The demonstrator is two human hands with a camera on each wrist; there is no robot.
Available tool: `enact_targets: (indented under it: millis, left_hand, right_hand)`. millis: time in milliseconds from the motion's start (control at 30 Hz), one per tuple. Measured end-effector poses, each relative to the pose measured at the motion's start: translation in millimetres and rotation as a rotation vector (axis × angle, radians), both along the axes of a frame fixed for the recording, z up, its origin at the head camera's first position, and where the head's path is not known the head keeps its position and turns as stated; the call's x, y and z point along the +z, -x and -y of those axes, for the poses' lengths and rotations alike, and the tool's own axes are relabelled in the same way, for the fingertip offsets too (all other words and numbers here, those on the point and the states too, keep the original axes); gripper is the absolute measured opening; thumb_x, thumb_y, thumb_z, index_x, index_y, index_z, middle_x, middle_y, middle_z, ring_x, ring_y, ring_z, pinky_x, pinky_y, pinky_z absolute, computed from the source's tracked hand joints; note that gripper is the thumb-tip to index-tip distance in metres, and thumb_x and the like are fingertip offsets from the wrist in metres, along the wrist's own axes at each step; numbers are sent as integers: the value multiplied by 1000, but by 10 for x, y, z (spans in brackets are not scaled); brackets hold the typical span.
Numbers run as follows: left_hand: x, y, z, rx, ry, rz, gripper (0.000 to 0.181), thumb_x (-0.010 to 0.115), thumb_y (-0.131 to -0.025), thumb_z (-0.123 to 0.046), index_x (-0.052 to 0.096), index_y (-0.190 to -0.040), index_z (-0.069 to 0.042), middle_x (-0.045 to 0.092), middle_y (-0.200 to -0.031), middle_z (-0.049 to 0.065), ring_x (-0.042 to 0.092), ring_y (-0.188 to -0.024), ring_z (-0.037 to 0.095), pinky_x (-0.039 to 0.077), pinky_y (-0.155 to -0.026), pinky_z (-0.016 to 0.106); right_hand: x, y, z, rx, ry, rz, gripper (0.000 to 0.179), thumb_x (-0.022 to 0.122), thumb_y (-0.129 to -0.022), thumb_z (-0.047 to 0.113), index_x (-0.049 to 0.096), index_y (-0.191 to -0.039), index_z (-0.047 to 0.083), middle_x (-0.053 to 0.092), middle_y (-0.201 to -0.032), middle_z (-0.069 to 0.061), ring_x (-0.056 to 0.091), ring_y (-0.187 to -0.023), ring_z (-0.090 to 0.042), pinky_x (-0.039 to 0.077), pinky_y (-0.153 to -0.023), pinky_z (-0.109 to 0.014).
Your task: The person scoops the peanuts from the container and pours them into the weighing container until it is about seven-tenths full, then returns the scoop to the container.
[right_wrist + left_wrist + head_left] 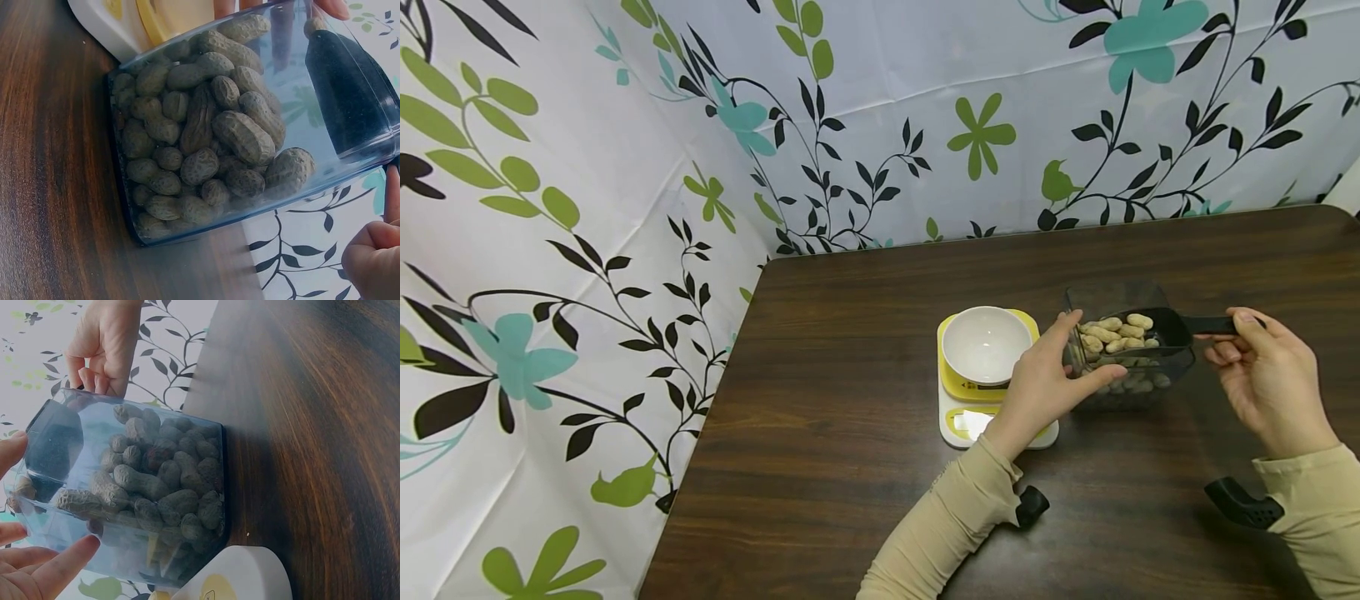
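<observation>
A clear plastic container [1116, 294] of unshelled peanuts [240, 137] stands on the table. My left hand [1047, 379] steadies it, with the thumb on its front wall and the fingers at its left side. My right hand [1273, 375] pinches the end of a black scoop's handle, thumb on top. The scoop [1174, 329] is level in the container's mouth and carries several peanuts [1116, 332]. Through the walls, both wrist views show the scoop's dark bowl above the heap, most of its load hidden there.
Left of the container, a white bowl [987, 343] sits on a yellow and white kitchen scale [951, 427], partly behind my left hand. The brown wooden table [820, 400] meets a leaf-patterned cloth [887, 100] at its back and left edges.
</observation>
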State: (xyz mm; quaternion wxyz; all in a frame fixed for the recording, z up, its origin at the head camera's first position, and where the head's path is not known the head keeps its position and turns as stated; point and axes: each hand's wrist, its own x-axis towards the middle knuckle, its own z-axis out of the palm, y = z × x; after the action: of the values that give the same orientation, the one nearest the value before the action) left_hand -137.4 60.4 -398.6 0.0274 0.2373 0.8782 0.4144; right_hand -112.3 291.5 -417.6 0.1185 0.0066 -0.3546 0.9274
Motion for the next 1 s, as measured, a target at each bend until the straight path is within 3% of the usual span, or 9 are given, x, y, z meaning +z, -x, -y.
enact_targets:
  millis: [100, 333, 700, 1000]
  left_hand:
    - [-2, -2, 0, 2, 7, -9, 75, 64, -82, -51, 33, -145, -24, 35, -150, 2, 61, -101, 2, 46, -84, 13]
    - [-8, -7, 0, -1, 8, -17, 74, 64, -83, -51, 32, -145, -24, 35, -150, 2, 54, -119, 6, 46, -84, 12]
    - [-7, -3, -3, -3, 16, -22, 74, 63, -83, -51, 32, -145, -25, 33, -151, 0, 60, -107, 6, 46, -88, 15]
    - [-12, -1, -2, -5, 22, -34, 74, 63, -83, -51, 32, -145, -24, 35, -150, 1, 59, -110, 6, 46, -88, 15]
  right_hand:
    - [1, -3, -2, 7, 15, -6, 13, 45, -96, 4, 52, -102, -4, 60, -74, -15, 26, -58, -19, 19, -60, -29]
    - [4, -14, -5, 22, 41, -18, 14, 42, -97, 4, 51, -102, -5, 60, -75, -15, 25, -58, -19, 21, -59, -29]
    - [21, -26, -5, -3, 21, 42, 14, 46, -96, 8, 50, -107, -1, 53, -75, -10, 24, -61, -18, 22, -60, -29]
    - [39, -8, -16, 12, 88, -3, 14, 40, -98, 6, 48, -104, -3, 50, -70, -12, 22, -60, -19, 21, -60, -29]
